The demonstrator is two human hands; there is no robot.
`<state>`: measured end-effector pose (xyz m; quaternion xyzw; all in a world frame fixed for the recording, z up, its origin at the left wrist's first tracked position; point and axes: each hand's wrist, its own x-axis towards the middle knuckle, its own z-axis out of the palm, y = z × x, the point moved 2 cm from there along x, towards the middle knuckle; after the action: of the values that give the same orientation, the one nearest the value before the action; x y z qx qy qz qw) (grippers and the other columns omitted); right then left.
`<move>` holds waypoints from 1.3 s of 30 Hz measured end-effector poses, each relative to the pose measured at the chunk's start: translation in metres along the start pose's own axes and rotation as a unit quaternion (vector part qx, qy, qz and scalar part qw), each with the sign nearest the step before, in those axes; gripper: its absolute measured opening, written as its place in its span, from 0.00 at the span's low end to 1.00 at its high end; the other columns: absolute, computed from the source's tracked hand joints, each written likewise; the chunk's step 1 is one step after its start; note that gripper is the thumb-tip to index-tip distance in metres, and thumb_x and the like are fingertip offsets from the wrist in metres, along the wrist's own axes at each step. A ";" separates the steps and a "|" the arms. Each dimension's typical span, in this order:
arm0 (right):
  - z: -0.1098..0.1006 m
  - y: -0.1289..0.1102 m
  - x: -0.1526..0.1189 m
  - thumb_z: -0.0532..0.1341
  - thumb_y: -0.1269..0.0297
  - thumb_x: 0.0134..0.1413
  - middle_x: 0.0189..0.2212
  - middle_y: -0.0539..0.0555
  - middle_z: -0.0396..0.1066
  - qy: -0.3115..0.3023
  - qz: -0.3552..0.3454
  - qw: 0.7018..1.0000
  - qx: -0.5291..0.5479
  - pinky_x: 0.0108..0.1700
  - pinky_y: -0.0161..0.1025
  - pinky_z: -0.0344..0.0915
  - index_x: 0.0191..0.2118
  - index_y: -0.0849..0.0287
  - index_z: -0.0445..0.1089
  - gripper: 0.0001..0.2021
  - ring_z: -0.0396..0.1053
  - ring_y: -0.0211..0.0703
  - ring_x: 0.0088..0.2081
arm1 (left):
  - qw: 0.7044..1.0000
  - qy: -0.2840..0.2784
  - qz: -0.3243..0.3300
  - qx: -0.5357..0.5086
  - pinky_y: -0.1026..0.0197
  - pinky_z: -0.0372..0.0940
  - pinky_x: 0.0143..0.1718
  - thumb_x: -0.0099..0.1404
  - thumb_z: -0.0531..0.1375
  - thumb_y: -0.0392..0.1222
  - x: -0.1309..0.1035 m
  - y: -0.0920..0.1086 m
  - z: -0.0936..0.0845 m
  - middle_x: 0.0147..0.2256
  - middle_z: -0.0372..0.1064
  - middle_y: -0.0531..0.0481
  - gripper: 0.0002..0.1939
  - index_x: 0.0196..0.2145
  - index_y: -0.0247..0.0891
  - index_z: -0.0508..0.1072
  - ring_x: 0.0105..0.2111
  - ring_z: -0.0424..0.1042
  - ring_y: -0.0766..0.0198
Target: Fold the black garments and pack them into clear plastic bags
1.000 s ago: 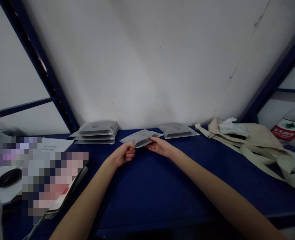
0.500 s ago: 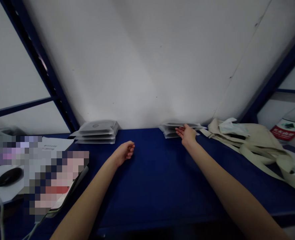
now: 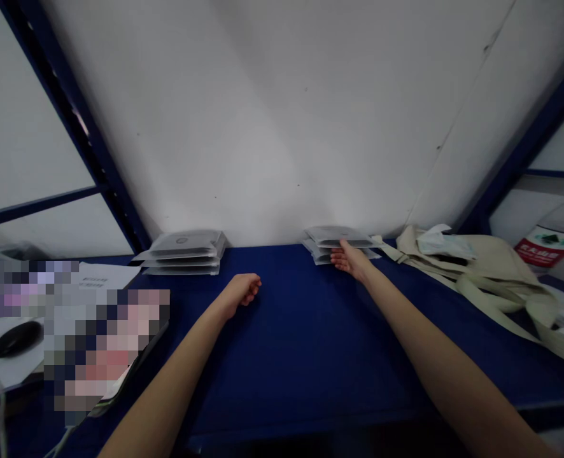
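Observation:
My left hand point(image 3: 242, 294) hovers over the blue table left of centre, its fingers curled in and nothing visible in them. My right hand point(image 3: 351, 259) is at the front of a stack of clear, frosted packets point(image 3: 332, 235) near the wall. Its fingers point left and are loosely apart, with the thumb by the edge of the top packet; whether it touches is hard to tell. A second stack of similar packets point(image 3: 186, 245) lies at the back left, beyond my left hand.
The blue table point(image 3: 291, 356) meets a white wall point(image 3: 272, 127). On the left lie papers point(image 3: 114, 275), a black mouse point(image 3: 17, 338), a cable and blurred-out items. A beige cloth bag point(image 3: 492, 261) with straps and a large bottle point(image 3: 544, 245) are on the right.
My right hand has moved slightly left and down from the top of the right stack, whose top packet now lies flatter and shows more. My left hand has shifted slightly right.

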<state>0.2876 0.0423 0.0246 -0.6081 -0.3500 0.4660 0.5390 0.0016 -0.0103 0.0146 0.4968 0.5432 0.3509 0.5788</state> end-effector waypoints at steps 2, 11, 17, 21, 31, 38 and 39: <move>0.017 0.003 -0.007 0.57 0.59 0.57 0.14 0.52 0.67 -0.064 -0.011 0.996 -0.064 0.16 0.28 0.57 0.24 0.63 0.66 0.15 0.64 0.33 0.14 | 0.995 0.023 0.032 0.092 0.68 0.41 0.15 0.54 0.53 0.36 -0.001 0.000 0.004 0.14 0.57 0.57 0.07 0.20 0.37 0.64 0.11 0.51 0.73; 0.107 0.011 -0.044 0.62 0.74 0.46 0.10 0.45 0.64 -0.261 -0.150 0.927 -0.224 0.16 0.27 0.52 0.18 0.60 0.69 0.09 0.57 0.28 0.11 | 0.912 0.105 0.209 0.337 0.65 0.42 0.23 0.53 0.57 0.33 -0.012 0.001 0.020 0.16 0.55 0.54 0.11 0.15 0.39 0.63 0.18 0.53 0.66; 0.175 -0.001 -0.052 0.59 0.72 0.51 0.10 0.44 0.62 -0.296 -0.190 0.907 -0.230 0.17 0.29 0.50 0.20 0.59 0.69 0.10 0.54 0.28 0.11 | 0.891 0.070 0.275 0.354 0.63 0.50 0.28 0.52 0.59 0.30 -0.016 0.004 0.024 0.16 0.43 0.58 0.12 0.18 0.40 0.60 0.20 0.60 0.62; 0.222 -0.012 -0.055 0.58 0.68 0.53 0.10 0.44 0.60 -0.315 -0.174 0.905 -0.225 0.18 0.29 0.49 0.22 0.60 0.68 0.10 0.53 0.28 0.12 | 0.854 0.046 0.287 0.431 0.58 0.59 0.34 0.55 0.58 0.33 -0.019 0.007 0.025 0.16 0.52 0.54 0.06 0.22 0.38 0.64 0.26 0.68 0.55; 0.256 -0.010 -0.067 0.57 0.72 0.51 0.14 0.45 0.56 -0.350 -0.086 0.916 -0.175 0.17 0.30 0.45 0.18 0.60 0.59 0.13 0.51 0.29 0.15 | 0.697 0.010 0.257 0.669 0.53 0.66 0.34 0.66 0.45 0.41 -0.021 0.008 0.023 0.35 0.73 0.38 0.18 0.37 0.32 0.72 0.34 0.74 0.50; 0.192 -0.003 -0.037 0.54 0.73 0.52 0.14 0.43 0.53 -0.287 -0.053 0.946 -0.143 0.17 0.29 0.43 0.18 0.60 0.56 0.13 0.47 0.26 0.14 | 0.686 0.025 0.264 0.677 0.55 0.66 0.32 0.65 0.45 0.40 -0.022 0.007 0.023 0.31 0.73 0.40 0.15 0.38 0.34 0.70 0.33 0.74 0.51; 0.179 -0.002 -0.033 0.54 0.73 0.52 0.13 0.42 0.53 -0.274 -0.049 0.950 -0.141 0.17 0.29 0.43 0.18 0.60 0.55 0.14 0.46 0.26 0.14 | 0.688 0.024 0.261 0.677 0.55 0.66 0.32 0.65 0.45 0.40 -0.022 0.007 0.023 0.31 0.73 0.40 0.15 0.38 0.34 0.69 0.33 0.74 0.51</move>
<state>0.1078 0.0712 0.0352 -0.5089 -0.5760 0.5335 0.3529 0.0211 -0.0337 0.0254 0.8667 0.4957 0.0369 -0.0429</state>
